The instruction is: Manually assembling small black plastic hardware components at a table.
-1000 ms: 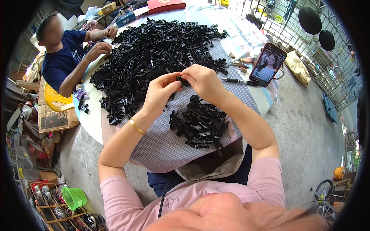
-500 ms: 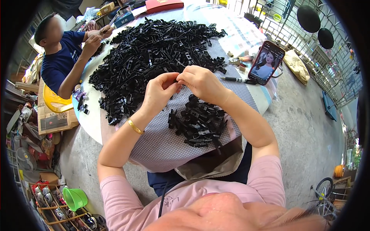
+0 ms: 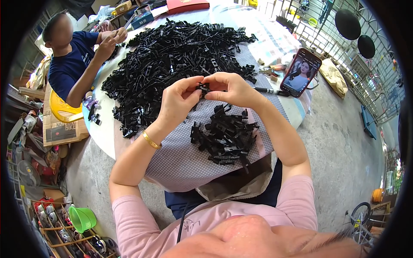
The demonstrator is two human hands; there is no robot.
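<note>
A small black clip (image 3: 203,88) is pinched between the fingertips of both hands, above the tablecloth. My left hand (image 3: 178,98) grips one side of it, and my right hand (image 3: 232,89) grips the other, so parts of it are hidden. Just beyond my hands spreads a large heap of black clips (image 3: 159,60), some with shiny metal bits. Closer to me, below my right hand, lies a smaller heap of similar black clips (image 3: 224,136) near the table edge.
A phone (image 3: 301,72) stands propped at the right, by a black pen (image 3: 271,91). Under the table's near edge hangs an open brown bag (image 3: 236,189). Across to the left sits a co-worker (image 3: 71,64) handling something small. A red box (image 3: 187,5) lies at the back.
My right hand has turned and its fingers have spread slightly, so the clip between my fingertips now shows. The co-worker's hands have shifted a little.
</note>
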